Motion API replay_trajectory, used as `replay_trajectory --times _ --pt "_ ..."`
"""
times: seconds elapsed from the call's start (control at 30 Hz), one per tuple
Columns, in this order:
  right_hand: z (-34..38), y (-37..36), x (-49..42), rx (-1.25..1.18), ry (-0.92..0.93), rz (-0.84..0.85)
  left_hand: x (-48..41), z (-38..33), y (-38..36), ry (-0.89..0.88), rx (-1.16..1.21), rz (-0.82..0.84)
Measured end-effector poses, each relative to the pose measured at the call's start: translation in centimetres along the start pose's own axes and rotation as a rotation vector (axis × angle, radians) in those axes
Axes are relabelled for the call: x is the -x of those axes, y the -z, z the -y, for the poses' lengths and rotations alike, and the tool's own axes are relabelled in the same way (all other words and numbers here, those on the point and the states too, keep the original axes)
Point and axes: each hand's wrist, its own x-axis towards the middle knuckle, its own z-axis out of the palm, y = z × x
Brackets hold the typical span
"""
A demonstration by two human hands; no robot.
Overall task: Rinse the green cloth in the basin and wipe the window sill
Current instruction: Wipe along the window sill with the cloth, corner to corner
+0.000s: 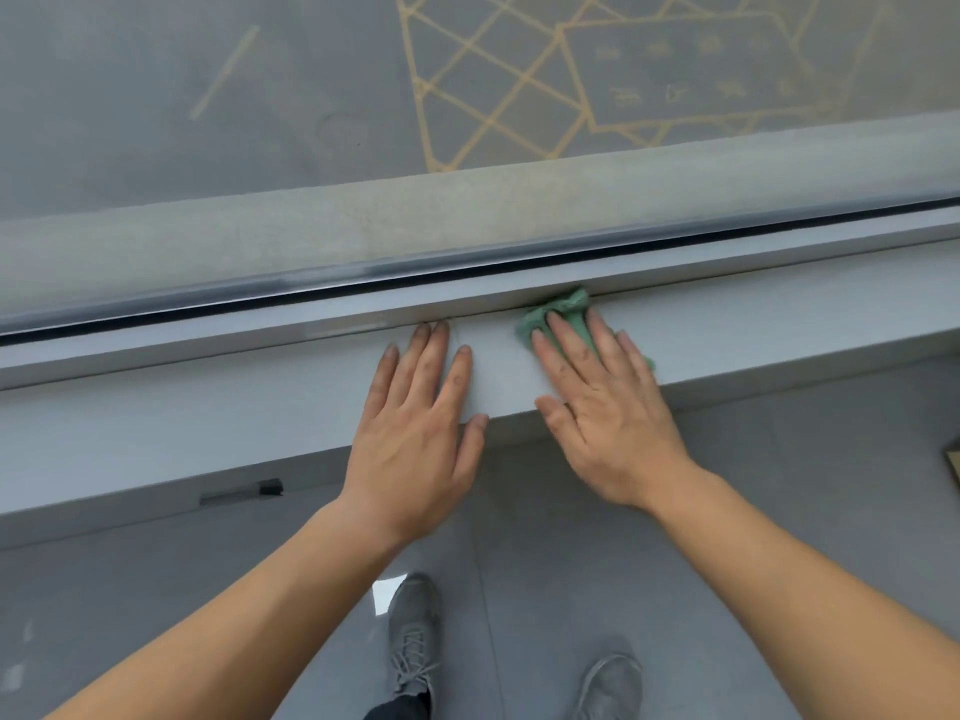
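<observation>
The green cloth lies bunched on the pale grey window sill, up against the window frame. My right hand presses flat on top of it, fingers spread, so only the cloth's far end and edges show. My left hand rests flat on the bare sill just to the left, fingers apart and holding nothing, fingertips near the frame. No basin is in view.
The window frame's dark track runs along the back of the sill, with glass above it. A dark pen-like object sits under the sill's front edge at left. My grey shoes stand on the grey tiled floor below.
</observation>
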Motion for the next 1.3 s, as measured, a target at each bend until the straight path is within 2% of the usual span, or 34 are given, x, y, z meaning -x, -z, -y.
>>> replay_trajectory --times 0.1,0.17,0.3,0.4,0.47,0.53,0.6,0.67,0.73,0.8,0.87,0.93,1.03,1.1,1.2,1.23,1.3 --pt "-5.7 0.7 0.5 -0.065 -0.26 -0.042 -0.6 -1.6 -0.5 0.012 0.002 0.004" --pt "-5.8 0.7 0.5 -0.066 -0.346 -0.089 -1.1 -2.8 -0.8 0.023 -0.012 -0.008" --pt "-3.4 -0.1 0.9 -0.062 -0.1 -0.055 -2.0 -5.4 -1.8 0.049 -0.023 -0.032" --pt "-7.4 0.3 1.3 -0.017 0.044 -0.015 -2.6 -7.0 -2.2 0.079 -0.018 -0.044" --pt "-11.8 0.7 1.6 -0.029 -0.07 -0.046 -3.2 -8.0 -2.6 0.077 -0.011 -0.056" --pt "-15.5 1.2 2.0 -0.075 -0.297 -0.086 -3.8 -9.2 -3.1 0.069 -0.004 -0.06" --pt "-15.8 1.3 1.8 -0.074 -0.431 -0.114 -4.5 -10.5 -3.5 0.071 -0.009 -0.064" --pt "-13.4 1.0 1.7 -0.066 -0.348 -0.108 -5.3 -11.9 -4.0 0.057 -0.016 -0.063" --pt "-11.9 0.5 1.9 -0.045 -0.124 -0.066 -6.0 -13.0 -4.5 0.04 -0.02 -0.063" --pt "-13.7 0.9 2.2 -0.014 0.01 -0.029 -6.5 -13.9 -4.7 0.035 -0.025 -0.06" --pt "-17.9 1.3 2.2 -0.022 -0.043 -0.034 -7.0 -14.6 -4.9 0.038 -0.022 -0.057" --pt "-21.8 1.6 2.8 -0.043 -0.204 -0.059 -7.5 -15.1 -5.0 0.043 -0.019 -0.052" --pt "-22.8 1.6 3.2 -0.064 -0.376 -0.122 -8.2 -16.4 -5.2 0.039 -0.028 -0.045" --pt "-20.5 1.4 3.0 -0.077 -0.314 -0.125 -8.7 -17.5 -5.5 0.024 -0.027 -0.037" --pt "-20.1 0.8 3.3 -0.03 -0.014 -0.075 -9.9 -19.6 -6.0 0.011 -0.023 -0.035" --pt "-21.6 1.0 3.3 -0.014 0.025 -0.062 -10.2 -20.2 -6.2 0.016 -0.022 -0.034" --pt "-26.0 1.3 3.5 -0.011 -0.061 -0.078 -10.7 -20.8 -6.4 0.034 -0.023 -0.036"
